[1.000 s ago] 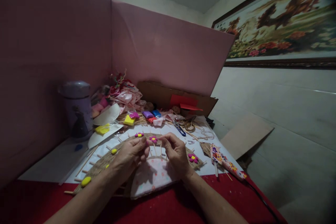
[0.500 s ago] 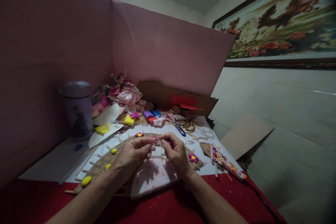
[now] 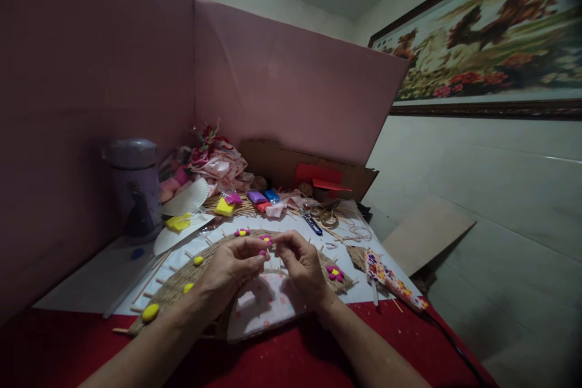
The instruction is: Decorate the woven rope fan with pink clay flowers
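A fan-shaped woven straw piece (image 3: pixel 177 286) with wooden sticks lies on the table, its inner part covered in pale dotted paper (image 3: pixel 266 306). Small pink clay flowers (image 3: pixel 335 273) with yellow centres and yellow clay blobs (image 3: pixel 150 312) sit on the weave. My left hand (image 3: pixel 231 267) and my right hand (image 3: pixel 300 264) hover over the fan's top middle, fingertips almost meeting. The left fingers pinch a tiny pink clay bit (image 3: pixel 262 252). The right fingers are curled in a pinch; what they hold is too small to make out.
A lilac flask (image 3: pixel 134 185) stands at the left. Clay packets (image 3: pixel 224 207), a white paper plate (image 3: pixel 186 200), blue-handled scissors (image 3: pixel 313 224), straw coils (image 3: pixel 328 216) and a cardboard box (image 3: pixel 291 167) lie behind. A patterned folded fan (image 3: pixel 391 282) rests at the right. Pink boards wall the table.
Both hands have drawn closer together over the fan's top middle; the left fingertips now show a small pink clay bit.
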Demonstrator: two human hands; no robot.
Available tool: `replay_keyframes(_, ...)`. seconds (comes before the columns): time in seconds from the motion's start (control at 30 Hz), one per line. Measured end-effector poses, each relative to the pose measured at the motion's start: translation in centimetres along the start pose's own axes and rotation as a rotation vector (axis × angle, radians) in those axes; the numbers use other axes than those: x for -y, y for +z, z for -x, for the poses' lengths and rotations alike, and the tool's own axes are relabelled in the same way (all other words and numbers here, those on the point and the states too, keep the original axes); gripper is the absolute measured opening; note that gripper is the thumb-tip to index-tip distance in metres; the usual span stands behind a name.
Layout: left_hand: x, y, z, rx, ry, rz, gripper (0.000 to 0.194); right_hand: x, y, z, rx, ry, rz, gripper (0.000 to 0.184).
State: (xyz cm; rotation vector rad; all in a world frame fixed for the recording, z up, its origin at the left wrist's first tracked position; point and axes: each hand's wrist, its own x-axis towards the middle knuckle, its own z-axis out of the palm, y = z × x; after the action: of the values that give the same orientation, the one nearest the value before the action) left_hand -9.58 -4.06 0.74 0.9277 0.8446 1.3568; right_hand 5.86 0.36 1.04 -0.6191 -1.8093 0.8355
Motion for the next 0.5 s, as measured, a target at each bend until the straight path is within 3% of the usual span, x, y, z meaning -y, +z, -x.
replay_keyframes(0.1, 0.04, 0.15, -0.01, -0.048, 0.006, -0.026, 0.03, -0.04, 0.0, 0.11, 0.002, 0.003, 0.019, 0.016)
replay_keyframes(0.23, 0.04, 0.31, -0.04, -0.06, -0.033, -0.059, 0.041, 0.15, 0.05, 0.25, 0.019, 0.013, 0.052, 0.018)
replay_keyframes(0.5, -0.29, 0.49, 0.29, -0.087, -0.057, -0.217, 0.043, 0.5, 0.44, 0.48, 0.071, -0.091, 0.074, 0.012)
